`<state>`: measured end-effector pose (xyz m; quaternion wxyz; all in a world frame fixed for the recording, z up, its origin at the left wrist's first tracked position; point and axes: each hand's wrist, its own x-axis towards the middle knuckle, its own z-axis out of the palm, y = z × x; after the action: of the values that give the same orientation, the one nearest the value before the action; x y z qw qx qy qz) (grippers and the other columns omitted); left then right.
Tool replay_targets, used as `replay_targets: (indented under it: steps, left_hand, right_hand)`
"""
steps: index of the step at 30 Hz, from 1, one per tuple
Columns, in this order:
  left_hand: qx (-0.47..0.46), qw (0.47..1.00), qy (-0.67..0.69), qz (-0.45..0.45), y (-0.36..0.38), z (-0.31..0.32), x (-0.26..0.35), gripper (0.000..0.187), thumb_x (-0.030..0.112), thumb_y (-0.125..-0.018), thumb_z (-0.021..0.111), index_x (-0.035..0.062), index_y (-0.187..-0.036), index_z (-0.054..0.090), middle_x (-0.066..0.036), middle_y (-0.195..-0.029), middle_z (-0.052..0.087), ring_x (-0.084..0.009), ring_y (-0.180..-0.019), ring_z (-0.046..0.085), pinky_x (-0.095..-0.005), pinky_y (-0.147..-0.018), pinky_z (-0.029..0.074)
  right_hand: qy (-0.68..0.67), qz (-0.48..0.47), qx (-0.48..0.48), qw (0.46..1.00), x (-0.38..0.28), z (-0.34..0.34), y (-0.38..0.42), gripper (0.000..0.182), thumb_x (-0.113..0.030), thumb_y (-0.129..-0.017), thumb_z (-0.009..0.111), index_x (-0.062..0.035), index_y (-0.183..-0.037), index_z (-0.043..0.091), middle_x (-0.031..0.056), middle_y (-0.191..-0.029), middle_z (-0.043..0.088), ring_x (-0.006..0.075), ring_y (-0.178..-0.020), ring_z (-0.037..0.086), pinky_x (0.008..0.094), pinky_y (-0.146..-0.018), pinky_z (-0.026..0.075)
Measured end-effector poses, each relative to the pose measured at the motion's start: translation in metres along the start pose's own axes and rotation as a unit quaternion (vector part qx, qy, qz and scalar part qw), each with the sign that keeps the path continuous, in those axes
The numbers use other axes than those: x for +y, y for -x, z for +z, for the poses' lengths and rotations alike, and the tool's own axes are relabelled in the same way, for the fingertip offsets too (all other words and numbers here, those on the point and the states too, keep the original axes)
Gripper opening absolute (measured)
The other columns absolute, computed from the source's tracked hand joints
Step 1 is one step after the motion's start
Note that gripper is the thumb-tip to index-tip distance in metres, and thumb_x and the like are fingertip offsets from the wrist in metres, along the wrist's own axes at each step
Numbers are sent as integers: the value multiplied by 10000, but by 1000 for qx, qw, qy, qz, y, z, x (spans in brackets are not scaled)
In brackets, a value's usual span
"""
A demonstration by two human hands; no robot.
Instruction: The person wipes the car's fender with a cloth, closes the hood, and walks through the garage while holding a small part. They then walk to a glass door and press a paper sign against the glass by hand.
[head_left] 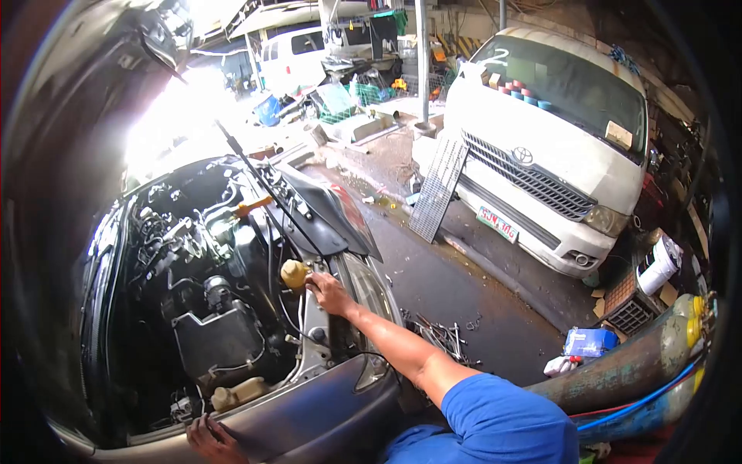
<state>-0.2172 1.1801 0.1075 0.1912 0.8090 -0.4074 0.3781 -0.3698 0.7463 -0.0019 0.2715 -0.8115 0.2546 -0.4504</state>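
My right hand (328, 294) reaches over the front edge of a car's engine bay (216, 332). Its fingers are bent and pressed together beside a yellowish plastic reservoir (294, 274), at its right side. What lies under those fingertips, if anything, is hidden. Lower down, my left hand (212, 441) rests on the dark fender (309, 417), with its fingers stretched over the rim and nothing in them. Near the left hand, inside the bay, sits a second yellowish reservoir (238, 394). An orange piece (253, 206) lies farther up among the engine parts.
The raised hood (69, 155) fills the left, and a dark rod (263, 178) slants across the bay. A white van (533, 155) with a metal grate (438, 189) leaning on it stands opposite. Tools (444, 336), a blue box (590, 342) and gas cylinders (618, 379) lie at right.
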Motion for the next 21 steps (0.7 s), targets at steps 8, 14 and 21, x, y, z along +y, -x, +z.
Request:
replay_targets:
  steps: [8,14,21]
  left_hand:
    - [126,990,-10,61,-8,9,7,206,153,-968,534,0,-874,633,-140,-816,620,-296,-802,612,-473,-791,502]
    - [13,998,9,-54,24,35,-11,289,187,-989,437,-5,-1024,649,-143,-1061,642,-332,-1109,553,-484,-1055,356]
    - [18,997,6,-69,25,37,-7,306,195,-997,418,-2,-1025,651,-137,-1065,645,-329,-1104,555,-488,-1059,354]
  right_hand:
    - [-47,82,30,995,-6,9,-1,179,-195,-937,578,-43,-1020,623,167,-1023,656,375,-1007,596,440,-882,456]
    - [29,76,79,994,-13,17,2,178,-210,-949,572,-60,-1036,612,149,-1022,657,360,-1000,593,451,-872,457]
    - [36,76,82,993,-9,19,2,169,-194,-945,574,-57,-1039,604,154,-1019,654,367,-998,588,454,-876,455]
